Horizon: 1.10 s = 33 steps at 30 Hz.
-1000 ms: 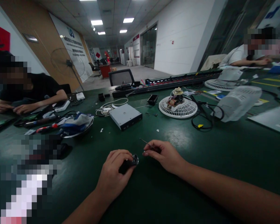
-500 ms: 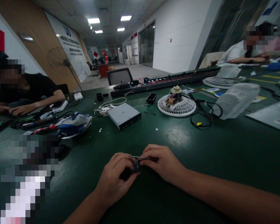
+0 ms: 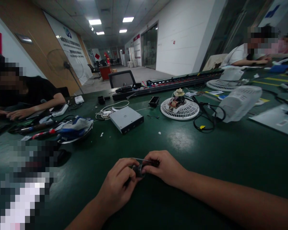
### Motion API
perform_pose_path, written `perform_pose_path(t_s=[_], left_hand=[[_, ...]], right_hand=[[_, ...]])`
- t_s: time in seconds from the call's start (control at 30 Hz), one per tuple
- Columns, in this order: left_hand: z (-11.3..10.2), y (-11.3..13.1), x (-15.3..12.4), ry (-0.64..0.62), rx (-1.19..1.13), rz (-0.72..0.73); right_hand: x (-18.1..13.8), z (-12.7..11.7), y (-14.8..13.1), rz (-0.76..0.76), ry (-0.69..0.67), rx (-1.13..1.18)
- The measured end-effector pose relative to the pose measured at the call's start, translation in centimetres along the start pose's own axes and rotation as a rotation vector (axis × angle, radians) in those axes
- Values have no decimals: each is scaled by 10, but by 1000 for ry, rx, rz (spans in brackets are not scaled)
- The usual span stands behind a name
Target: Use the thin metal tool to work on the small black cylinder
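Observation:
My left hand (image 3: 118, 179) is closed around a small dark cylindrical part (image 3: 138, 171), whose rounded end faces right. In my right hand (image 3: 167, 167) is a thin screwdriver (image 3: 141, 159); its metal shaft points left across the top of the dark part, near my left fingertips. Only a bit of its dark reddish handle shows between my right fingers. The right thumb and fingertips are close against the part's right end; whether they press on it I cannot tell. Both hands are low over the green table (image 3: 182, 198).
Ahead lie a grey disc drive (image 3: 126, 117), a white fan grille with a motor (image 3: 180, 108), a small black box (image 3: 154, 101) and a white plastic housing (image 3: 241, 103). A dish with blue cloth (image 3: 75, 127) stands left. Co-workers sit at both sides.
The dark part has turned in my left fingers, so more of its rounded end shows. The screwdriver shaft slants slightly more, and the view has shifted a little.

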<state>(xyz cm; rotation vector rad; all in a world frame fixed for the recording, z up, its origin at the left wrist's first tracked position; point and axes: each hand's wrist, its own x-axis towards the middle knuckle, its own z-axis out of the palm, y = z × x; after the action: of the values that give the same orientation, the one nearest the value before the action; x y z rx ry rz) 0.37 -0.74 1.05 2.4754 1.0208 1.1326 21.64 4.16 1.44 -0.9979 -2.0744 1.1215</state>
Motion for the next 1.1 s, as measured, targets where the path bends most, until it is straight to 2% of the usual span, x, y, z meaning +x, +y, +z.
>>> perform_pose_path(t_s=[0.2, 0.4, 0.57, 0.67, 0.77, 1.0, 1.1], left_hand=[[1, 0, -3, -67, -3, 32], [1, 0, -2, -12, -28, 9], [3, -5, -1, 90, 58, -148], [2, -9, 0, 207, 132, -278], [0, -11, 2, 260, 161, -349], [2, -8, 3, 194, 91, -298], [2, -7, 3, 175, 87, -320]], right_hand=[[-1, -3, -4, -40, -35, -9], [-4, 2, -11, 45, -14, -100], [-2, -6, -5, -56, 120, -174], [3, -19, 5, -179, 84, -406], [6, -26, 11, -243, 29, -456], [1, -19, 12, -245, 101, -540], [2, -19, 11, -306, 80, -517]])
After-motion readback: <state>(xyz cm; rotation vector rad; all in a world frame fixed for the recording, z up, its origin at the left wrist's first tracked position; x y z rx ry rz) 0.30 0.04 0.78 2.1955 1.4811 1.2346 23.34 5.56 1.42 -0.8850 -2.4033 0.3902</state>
